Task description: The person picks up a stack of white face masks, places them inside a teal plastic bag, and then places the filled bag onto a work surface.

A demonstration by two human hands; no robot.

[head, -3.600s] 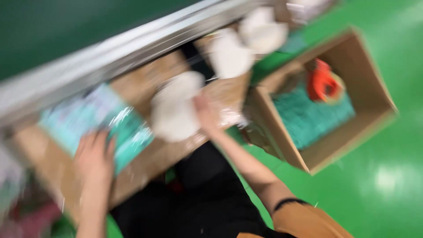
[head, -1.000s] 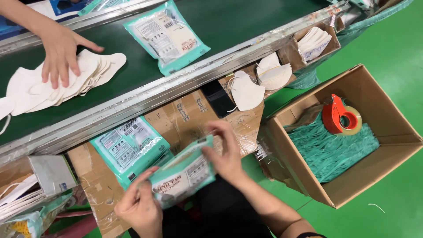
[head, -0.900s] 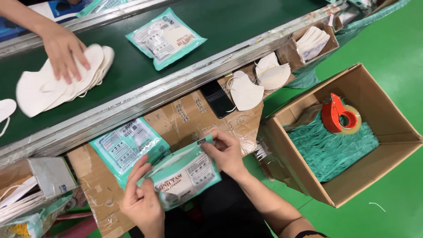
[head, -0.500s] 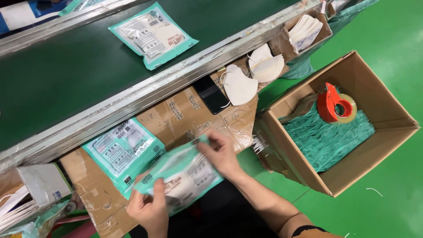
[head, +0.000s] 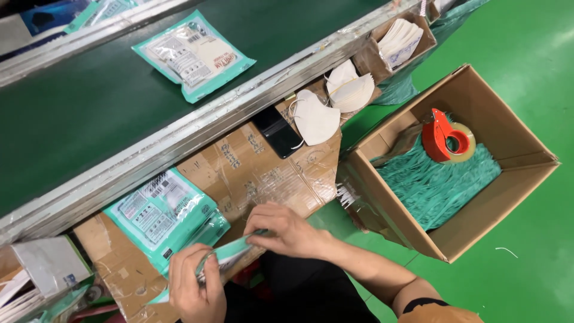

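Head view, listed left to right.

Left hand (head: 194, 287): low in the frame, grip closed around the near end of a teal mask pouch (head: 230, 254), fingers wrapped over its edge.

Teal mask pouch: seen almost edge-on, spanning the gap between both hands above the cardboard-covered table (head: 257, 173); its far end lies under the right fingertips.

Stack of teal pouches (head: 164, 212): flat on the table, just beside and above the left hand.

Right hand (head: 287, 230): grip closed, pinching the pouch's upper end, forearm running off to the lower right.

Sealed pouch (head: 194, 54): alone on the green conveyor belt (head: 78, 119), well apart from both hands.

Black phone (head: 276, 130): on the table, touching a white folded mask (head: 315, 116).

Cardboard box (head: 514, 179): on the green floor at the right, holding teal pouches and a red tape dispenser (head: 445, 136).
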